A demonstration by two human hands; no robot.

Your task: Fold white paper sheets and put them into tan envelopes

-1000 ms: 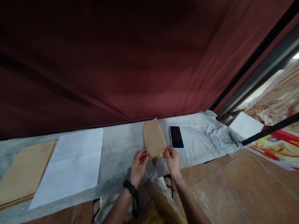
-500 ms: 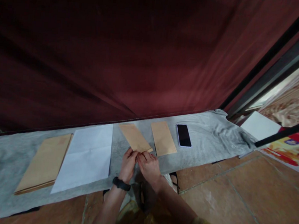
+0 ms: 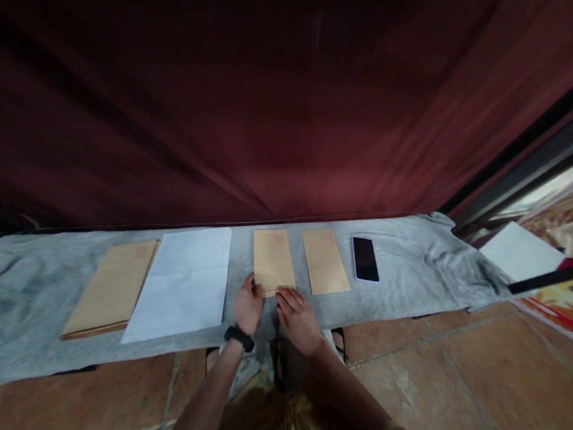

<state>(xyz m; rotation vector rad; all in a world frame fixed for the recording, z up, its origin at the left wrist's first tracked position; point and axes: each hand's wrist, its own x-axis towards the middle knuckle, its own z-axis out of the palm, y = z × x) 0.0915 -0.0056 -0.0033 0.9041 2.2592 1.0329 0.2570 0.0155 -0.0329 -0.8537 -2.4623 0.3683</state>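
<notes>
1. A stack of brown envelopes [image 3: 112,287] lies at a slant on the tabletop [image 3: 427,264], which is covered in grey cloth.
2. Just beside it lies a white sheet [image 3: 185,280], creased across its middle.
3. The left hand [image 3: 248,309], a dark band [image 3: 239,338] on its wrist, is at the near left corner of the middle envelope [image 3: 273,261]. Its fingers are bent; whether they pinch the paper, I cannot tell.
4. That envelope lies between the white sheet and another envelope.
5. The right hand [image 3: 300,320] has its fingers stretched over the near right edge; any grip by the thumb cannot be told.
6. The right-hand envelope [image 3: 326,262] lies apart, untouched.
7. Near it rests a phone [image 3: 365,259], screen dark.
</notes>
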